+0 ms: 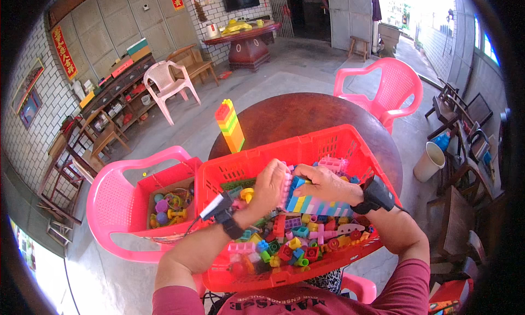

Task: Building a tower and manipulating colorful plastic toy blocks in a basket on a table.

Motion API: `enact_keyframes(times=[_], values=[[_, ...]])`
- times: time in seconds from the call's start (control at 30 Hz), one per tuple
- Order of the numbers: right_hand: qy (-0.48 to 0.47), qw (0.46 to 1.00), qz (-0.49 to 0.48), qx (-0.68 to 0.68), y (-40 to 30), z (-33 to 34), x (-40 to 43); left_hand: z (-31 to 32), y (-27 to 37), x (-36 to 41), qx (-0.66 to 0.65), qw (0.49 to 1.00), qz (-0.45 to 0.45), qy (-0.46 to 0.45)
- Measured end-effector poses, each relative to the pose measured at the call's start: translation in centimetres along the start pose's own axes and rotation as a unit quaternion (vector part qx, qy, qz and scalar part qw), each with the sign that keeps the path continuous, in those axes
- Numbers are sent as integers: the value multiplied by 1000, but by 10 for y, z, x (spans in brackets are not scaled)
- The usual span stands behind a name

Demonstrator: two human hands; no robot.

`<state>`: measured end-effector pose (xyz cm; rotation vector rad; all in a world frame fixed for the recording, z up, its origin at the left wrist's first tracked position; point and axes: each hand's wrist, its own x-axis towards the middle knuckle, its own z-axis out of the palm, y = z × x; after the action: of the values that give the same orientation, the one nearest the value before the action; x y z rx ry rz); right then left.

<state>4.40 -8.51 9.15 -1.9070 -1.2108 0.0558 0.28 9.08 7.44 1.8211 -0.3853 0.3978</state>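
Observation:
Both hands are over a large red plastic basket (262, 155) of loose, mixed toy building blocks (295, 241). My left hand (270, 185) grips a pink studded block piece (284, 192) at the end of a long block assembly (324, 207) in blue, yellow, pink and pale tones. On the assembly's blue end lies my right hand (326, 183), thumb and fingers around it. The pink piece and the blue end are side by side; whether they are joined cannot be told. A tower of orange, yellow and green blocks (230, 126) stands upright on the round table beyond the basket.
The round wooden table (303, 105) is beyond the basket. At the left, a red box (164, 228) of small toys rests on a pink plastic chair (110, 204). Another pink chair (393, 85) stands at the table's far right, and a pale bin (428, 161) is further right.

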Motion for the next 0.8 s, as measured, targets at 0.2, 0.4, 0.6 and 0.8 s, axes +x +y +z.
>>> enact_keyframes(times=[0.2,0.4,0.6,0.8], values=[[-13,1000,20,10,-4,-7,0,-3,8,3,-50,999,-21,-4],[-14,999,43,-20,3,-9,-1,-25,-10,13,21,998,-63,-23],[8,999,-2,-52,20,1,-4,-38,-20,23,319,931,164,-69],[39,997,63,-25,12,1,-2,1,-11,1,112,987,44,-103]])
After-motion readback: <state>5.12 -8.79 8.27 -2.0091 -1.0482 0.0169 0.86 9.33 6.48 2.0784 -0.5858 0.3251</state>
